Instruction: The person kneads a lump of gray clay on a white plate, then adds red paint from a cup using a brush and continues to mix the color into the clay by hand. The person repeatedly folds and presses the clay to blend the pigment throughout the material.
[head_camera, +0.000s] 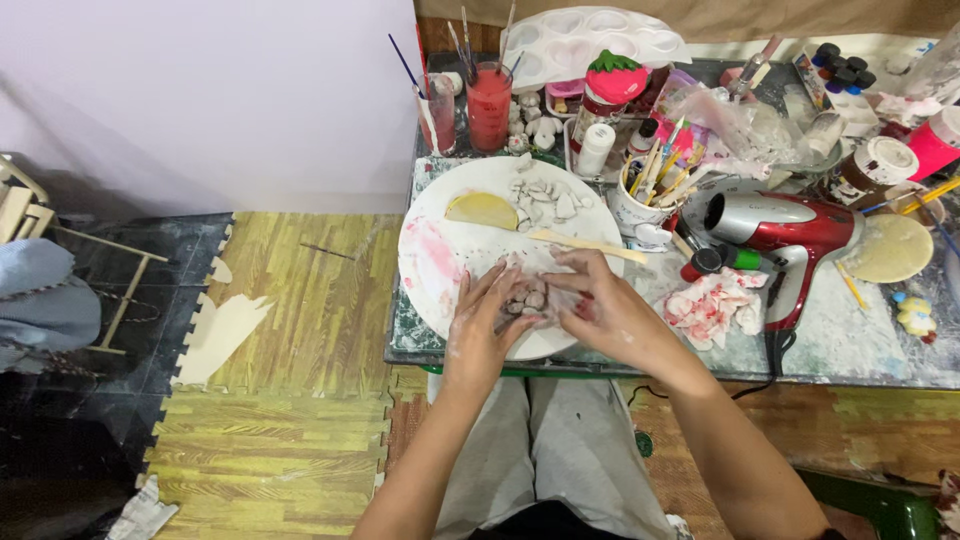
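Note:
My left hand (484, 322) and my right hand (598, 303) meet over the near part of a round white plate (440, 262) smeared with pink. Both hands hold a piece of clear plastic wrap (530, 272) with several small pale clay lumps (527, 298) gathered in it between my fingers. Farther back on the plate lie a yellow half-round piece (483, 209), a heap of small white clay bits (548, 200) and a flat wooden stick (588, 245).
A red and silver hair dryer (780, 232) lies right of the plate beside crumpled stained tissue (712, 304). Behind stand a cup of sticks and brushes (640, 200), jars of red water (488, 105), a white palette (590, 38) and paint bottles (842, 66). Wood-patterned foam mats (300, 330) cover the floor.

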